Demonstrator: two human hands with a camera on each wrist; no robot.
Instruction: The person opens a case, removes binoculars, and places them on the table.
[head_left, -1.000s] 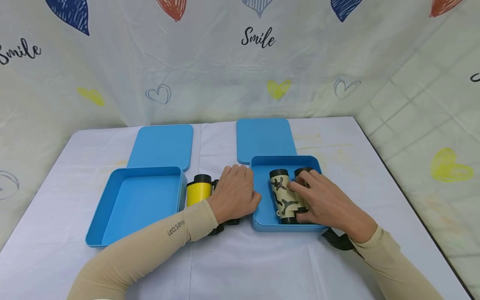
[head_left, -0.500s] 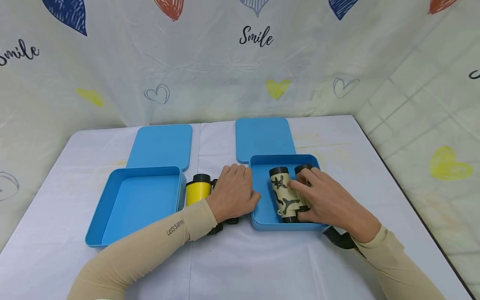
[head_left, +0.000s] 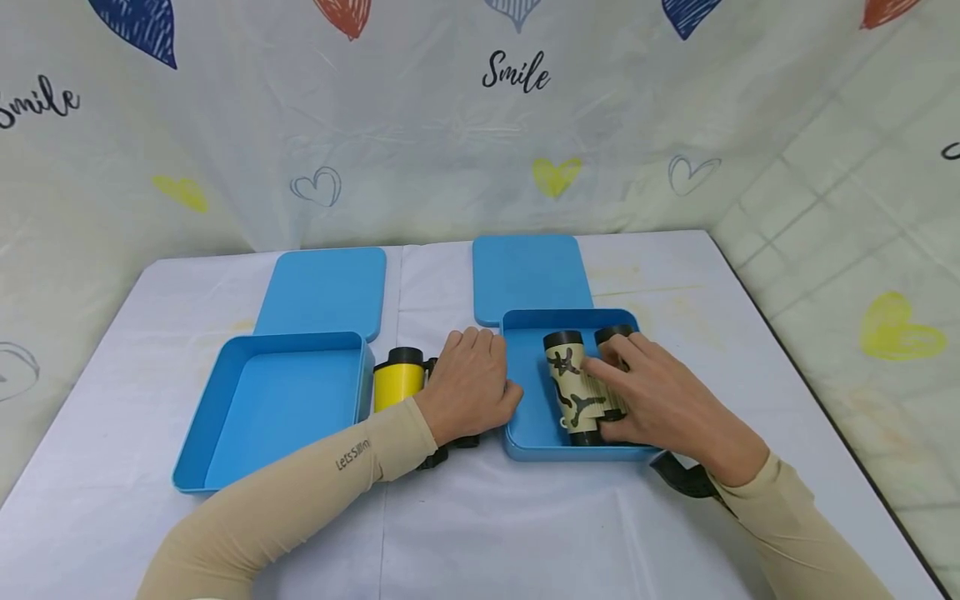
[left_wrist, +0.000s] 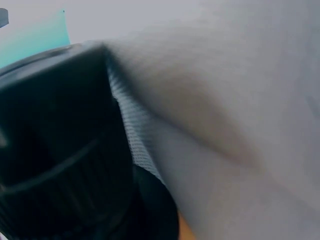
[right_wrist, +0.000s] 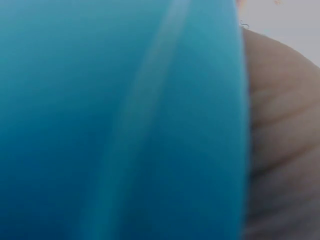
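Observation:
In the head view, camouflage-patterned binoculars (head_left: 574, 387) with black ends lie inside the right blue box (head_left: 525, 442). My right hand (head_left: 663, 400) grips their right barrel, thumb near the lower end, and hides most of that barrel. Between the two boxes lie yellow-and-black binoculars (head_left: 398, 385). Over their right side my left hand (head_left: 472, 387) is curled, holding them, with its fingertips hidden beneath. Close up in the left wrist view is a black end of these binoculars (left_wrist: 60, 150). The right wrist view is mostly filled by the blue box wall (right_wrist: 200, 125).
A second blue box (head_left: 292, 417) stands open at the left. Two blue lids, the left lid (head_left: 322, 292) and the right lid (head_left: 531, 279), lie behind the boxes on the white-covered table (head_left: 480, 542). A printed curtain (head_left: 420, 125) hangs behind.
The camouflage binoculars and my right hand have shifted slightly to the right within the box. My left hand has stayed in place on the yellow binoculars.

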